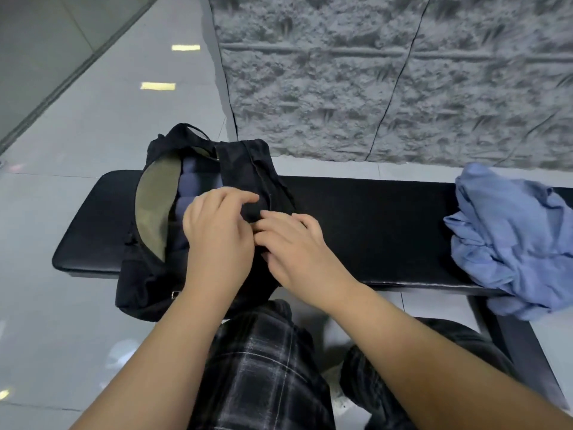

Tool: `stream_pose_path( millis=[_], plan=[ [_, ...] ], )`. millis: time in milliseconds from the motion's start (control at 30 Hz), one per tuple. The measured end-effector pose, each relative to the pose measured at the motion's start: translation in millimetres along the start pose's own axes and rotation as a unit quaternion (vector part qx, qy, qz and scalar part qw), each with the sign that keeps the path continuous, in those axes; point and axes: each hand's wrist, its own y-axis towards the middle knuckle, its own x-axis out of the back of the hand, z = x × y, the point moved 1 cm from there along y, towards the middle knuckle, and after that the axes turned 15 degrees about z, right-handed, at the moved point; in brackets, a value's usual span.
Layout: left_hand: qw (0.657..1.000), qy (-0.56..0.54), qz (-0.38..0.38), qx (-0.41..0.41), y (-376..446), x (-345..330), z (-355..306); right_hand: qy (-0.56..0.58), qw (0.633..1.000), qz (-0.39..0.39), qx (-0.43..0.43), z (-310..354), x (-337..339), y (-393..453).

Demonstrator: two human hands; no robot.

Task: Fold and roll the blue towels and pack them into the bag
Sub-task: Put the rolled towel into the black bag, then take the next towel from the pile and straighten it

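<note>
Grey tiled floor, rough stone-textured wall behind. Black padded bench [356,218] runs across the view. Black bag [148,274] sits on its left end, mouth open, olive lining showing, dark blue rolled towels [189,184] already packed inside. Loose heap of light blue towels [508,240] on the right end, well apart, not yet folded. Left hand [217,231] and right hand [294,243] both have fingers curled, pinching the bag's black fabric at the opening. Judged partway: some packed, the heap left.

Both hands [217,231] [294,246] forward, fingertips together
</note>
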Motion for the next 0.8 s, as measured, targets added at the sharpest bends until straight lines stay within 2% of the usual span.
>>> stream_pose_path(
  millis=[67, 167, 267, 333, 533, 633, 800],
  plan=[
    [1.000, -0.005, -0.024, -0.015, 6, -9, -20, 0.025, 0.999, -0.024, -0.041, -15, 8, -11],
    [0.998, -0.034, -0.047, 0.015, 14, -29, -47, 0.056, 0.982, -0.102, -0.150, -40, 24, -32],
    [0.995, -0.075, -0.040, 0.045, 22, -52, -72, 0.099, 0.933, -0.176, -0.297, -69, 41, -53],
    [0.994, -0.092, -0.018, 0.049, 27, -70, -88, 0.117, 0.894, -0.190, -0.389, -92, 50, -67],
    [0.989, -0.095, 0.114, 0.026, 35, -125, -107, 0.172, 0.769, -0.103, -0.607, -162, 70, -105],
    [0.976, -0.100, 0.195, -0.004, 37, -143, -97, 0.170, 0.722, -0.083, -0.666, -186, 76, -123],
    [0.962, -0.128, 0.242, 0.013, 39, -155, -89, 0.181, 0.663, -0.036, -0.726, -211, 82, -144]
  ],
)
